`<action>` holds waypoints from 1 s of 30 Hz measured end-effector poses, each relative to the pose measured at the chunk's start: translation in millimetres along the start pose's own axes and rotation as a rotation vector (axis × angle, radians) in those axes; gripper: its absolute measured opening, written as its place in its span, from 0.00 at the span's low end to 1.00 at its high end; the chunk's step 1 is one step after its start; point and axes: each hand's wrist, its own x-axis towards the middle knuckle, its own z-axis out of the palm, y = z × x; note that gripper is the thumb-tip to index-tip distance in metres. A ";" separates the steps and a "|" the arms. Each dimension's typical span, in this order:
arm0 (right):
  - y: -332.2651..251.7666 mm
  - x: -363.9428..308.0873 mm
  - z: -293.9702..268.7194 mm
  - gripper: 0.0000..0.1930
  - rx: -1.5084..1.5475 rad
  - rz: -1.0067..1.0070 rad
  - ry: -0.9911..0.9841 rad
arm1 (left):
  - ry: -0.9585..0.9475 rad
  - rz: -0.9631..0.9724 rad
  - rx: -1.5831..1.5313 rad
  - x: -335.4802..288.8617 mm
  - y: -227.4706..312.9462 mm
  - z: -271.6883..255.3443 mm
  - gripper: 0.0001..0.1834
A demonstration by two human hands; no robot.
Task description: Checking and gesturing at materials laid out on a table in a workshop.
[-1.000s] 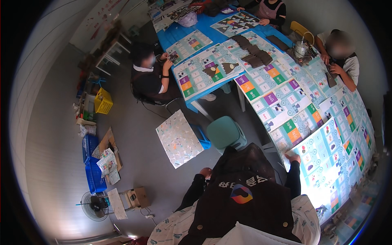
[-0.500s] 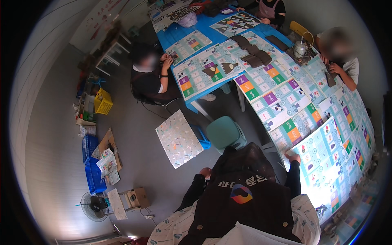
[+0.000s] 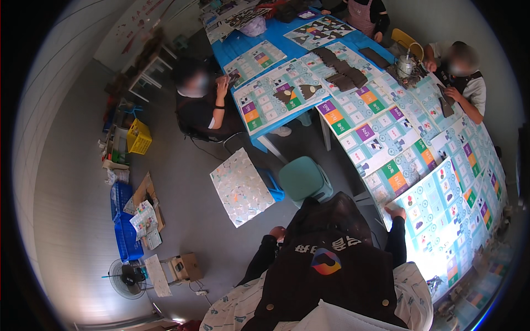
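My right hand (image 3: 395, 212) rests at the left edge of the table, on the near corner of a large printed sheet (image 3: 422, 215) with small pictures on a pale ground. Its fingers look stretched out, and nothing shows in them. Down at my left side hangs my left hand (image 3: 277, 233), beside my dark apron (image 3: 326, 276). Its fingers are too small and partly hidden to make out. A green stool (image 3: 302, 179) stands on the floor just beyond my apron. More printed sheets (image 3: 381, 132) overlap across the table.
Co-workers sit at the left (image 3: 193, 105) and right (image 3: 469, 88) of the tables; another (image 3: 361, 16) is at the far end. Dark cut pieces (image 3: 345, 74) and a metal pot (image 3: 405, 67) lie between. A speckled board (image 3: 243, 187), blue crates (image 3: 126, 234) and a fan (image 3: 128, 278) are to my left.
The co-worker at the left has raised a hand toward the head. The one at the right has leaned back, one hand lifted off the dark piece. My hands have not visibly moved.
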 end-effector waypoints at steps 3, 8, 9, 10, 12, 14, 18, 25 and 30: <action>-1.5 -0.5 0.5 0.35 0.006 -0.006 0.004 | 0.037 -0.044 -0.082 -1.7 0.8 -1.6 0.09; 2.3 1.2 5.7 0.35 0.011 -0.032 0.030 | -0.032 0.004 0.022 -1.7 0.0 -8.4 0.09; 1.9 0.7 6.9 0.35 -0.023 -0.053 0.060 | -0.022 -0.003 0.018 -3.4 -0.2 -7.6 0.09; 1.6 -0.7 8.4 0.35 -0.058 -0.076 0.088 | -0.063 -0.004 0.053 -6.2 0.3 -5.3 0.09; -5.5 -6.5 1.1 0.30 -0.187 -0.165 -0.008 | -0.083 -0.013 0.078 -1.5 0.0 -7.5 0.10; -56.5 -30.1 -21.6 0.24 0.180 -0.418 -0.253 | -0.006 0.092 0.073 -1.7 -4.9 -0.7 0.13; -208.8 -225.8 -132.6 0.28 0.332 -1.186 -0.373 | -0.073 0.156 0.197 30.4 -8.5 -7.9 0.10; -313.1 -360.6 -152.3 0.28 0.062 -2.382 -0.098 | 0.288 0.270 -0.068 67.9 -47.4 23.4 0.08; -344.6 -306.9 -154.1 0.27 0.525 -1.950 0.510 | 0.214 -0.188 -0.683 16.9 -0.9 -23.2 0.09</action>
